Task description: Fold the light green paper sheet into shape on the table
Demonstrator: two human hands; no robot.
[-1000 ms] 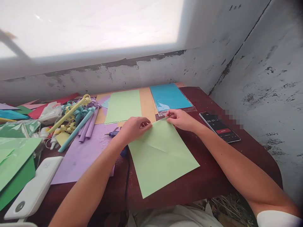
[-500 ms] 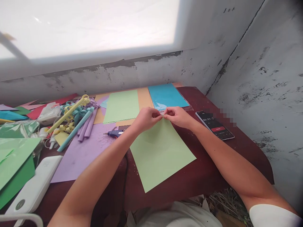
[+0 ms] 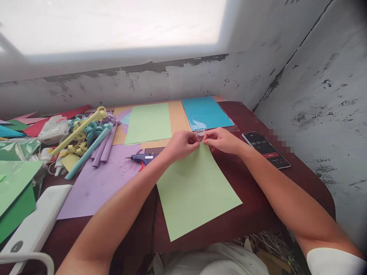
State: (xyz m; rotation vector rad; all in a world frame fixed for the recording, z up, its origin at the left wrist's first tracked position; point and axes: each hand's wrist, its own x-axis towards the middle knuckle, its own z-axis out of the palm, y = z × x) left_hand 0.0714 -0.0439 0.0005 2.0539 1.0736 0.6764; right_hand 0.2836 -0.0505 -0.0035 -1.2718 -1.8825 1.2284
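A light green sheet of paper [image 3: 197,194] lies in front of me on the dark red table, its far edge pinched up. My left hand [image 3: 185,145] has its thumb and fingers closed on that far edge. Close beside it, my right hand [image 3: 219,140] pinches the same edge, with a small gap between the two sets of fingertips. The paper's far edge is mostly hidden by the hands. A blue hot glue gun [image 3: 143,157] rests left of the sheet, partly behind my left forearm.
Purple paper [image 3: 94,191], rolled paper tubes [image 3: 104,147] and curled strips lie left. A white power bank [image 3: 37,221] sits at near left. Behind are more green sheets [image 3: 149,122] and a blue pack of paper [image 3: 208,112]. A phone [image 3: 266,149] with a running timer lies right.
The fingertips have moved slightly apart along the paper's far edge. The view has shifted a little, and the sheet's near edge sits lower in view.
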